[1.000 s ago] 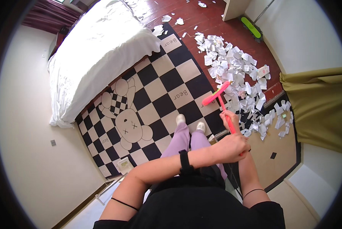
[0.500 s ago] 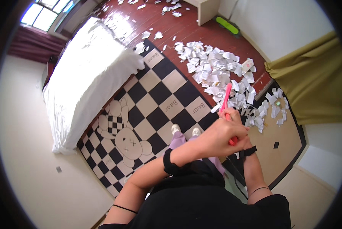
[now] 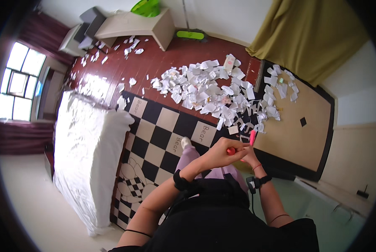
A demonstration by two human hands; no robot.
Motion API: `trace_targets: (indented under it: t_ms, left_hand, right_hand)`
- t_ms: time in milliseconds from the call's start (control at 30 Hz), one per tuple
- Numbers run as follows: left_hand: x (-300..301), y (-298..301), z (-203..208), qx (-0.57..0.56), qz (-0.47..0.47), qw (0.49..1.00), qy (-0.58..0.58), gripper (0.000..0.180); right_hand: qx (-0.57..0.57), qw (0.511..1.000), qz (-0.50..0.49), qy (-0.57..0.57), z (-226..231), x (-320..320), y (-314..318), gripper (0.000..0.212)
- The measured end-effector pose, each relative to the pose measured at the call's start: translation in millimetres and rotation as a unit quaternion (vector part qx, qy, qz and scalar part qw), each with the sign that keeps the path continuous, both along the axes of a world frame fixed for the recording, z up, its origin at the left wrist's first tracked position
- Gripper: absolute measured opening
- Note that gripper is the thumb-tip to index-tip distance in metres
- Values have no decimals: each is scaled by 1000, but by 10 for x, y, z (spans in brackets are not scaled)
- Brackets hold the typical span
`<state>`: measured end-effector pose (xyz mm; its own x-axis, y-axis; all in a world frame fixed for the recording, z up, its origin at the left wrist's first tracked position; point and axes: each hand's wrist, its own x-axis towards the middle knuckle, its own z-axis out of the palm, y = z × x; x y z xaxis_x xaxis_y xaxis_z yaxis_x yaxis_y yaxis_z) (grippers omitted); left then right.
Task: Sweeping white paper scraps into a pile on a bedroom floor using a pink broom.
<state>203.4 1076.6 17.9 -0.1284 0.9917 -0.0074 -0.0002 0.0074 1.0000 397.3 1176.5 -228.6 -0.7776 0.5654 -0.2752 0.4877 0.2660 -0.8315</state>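
My left hand [image 3: 221, 154] is wrapped around the top of a pink broom handle [image 3: 252, 137], with a red end cap showing by its fingers. My right hand [image 3: 250, 158] grips the same handle just below, partly hidden behind the left one. The broom's head is out of sight beyond my hands. In front of them a wide heap of torn white paper scraps [image 3: 213, 90] covers the red-brown wooden floor [image 3: 167, 59]. My feet in white socks [image 3: 186, 143] stand on a black-and-white checkered rug [image 3: 158, 138].
A bed with white sheets [image 3: 87, 159] lies to the left along the rug. A low beige bench [image 3: 133, 26] stands at the back wall, a green flat object [image 3: 190, 35] beside it. An olive curtain [image 3: 310, 38] hangs at right, a tan mat [image 3: 297, 134] below it.
The view has tilted up toward the far wall. The broom handle has swung upright and closer to my body; the pink broom head seen earlier is out of view. Both hands have drawn together.
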Motion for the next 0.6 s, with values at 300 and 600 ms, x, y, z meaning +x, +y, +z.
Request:
trace_targets:
  t_ms: [300,600]
  left_hand:
    - [-766,-76,-425,-79,-94,989,79,17]
    - [-1967,-296,359,-17,-159,974,161,29]
  right_hand:
    - [115,988,-72,69,-364,-1073,-74,37]
    - [113,979,-75,149,295,-2645,-233,37]
